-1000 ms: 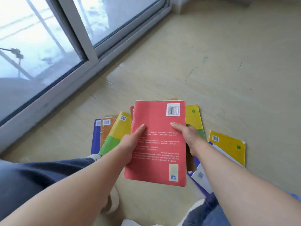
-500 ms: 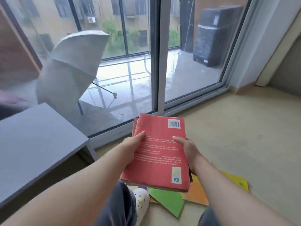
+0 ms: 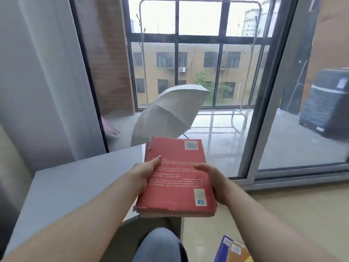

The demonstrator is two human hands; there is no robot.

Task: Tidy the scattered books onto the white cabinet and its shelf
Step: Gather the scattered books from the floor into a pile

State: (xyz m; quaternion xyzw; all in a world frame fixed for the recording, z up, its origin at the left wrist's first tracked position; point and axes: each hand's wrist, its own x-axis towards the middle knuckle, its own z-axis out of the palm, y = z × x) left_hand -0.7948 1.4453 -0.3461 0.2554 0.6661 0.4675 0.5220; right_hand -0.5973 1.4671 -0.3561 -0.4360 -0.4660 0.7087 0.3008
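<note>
A red book [image 3: 175,178] lies back cover up on a second book beneath it, and both my hands hold the small stack in the air. My left hand [image 3: 145,171] grips its left edge with the thumb on the cover. My right hand [image 3: 213,178] grips the right edge, thumb on top. The stack hangs over the right end of the white cabinet top [image 3: 75,184], which stretches to the left below it. A purple and orange book [image 3: 232,250] lies on the floor at the bottom right.
A glass sliding door [image 3: 207,91] stands straight ahead, with an open grey umbrella [image 3: 170,112] on the balcony behind it. A grey curtain [image 3: 37,82] hangs at the left. My knee [image 3: 160,244] shows at the bottom centre above the beige floor [image 3: 283,214].
I have risen and the view has lifted from the floor books to the window. Both hands have carried the red stack up and over the cabinet's right end.
</note>
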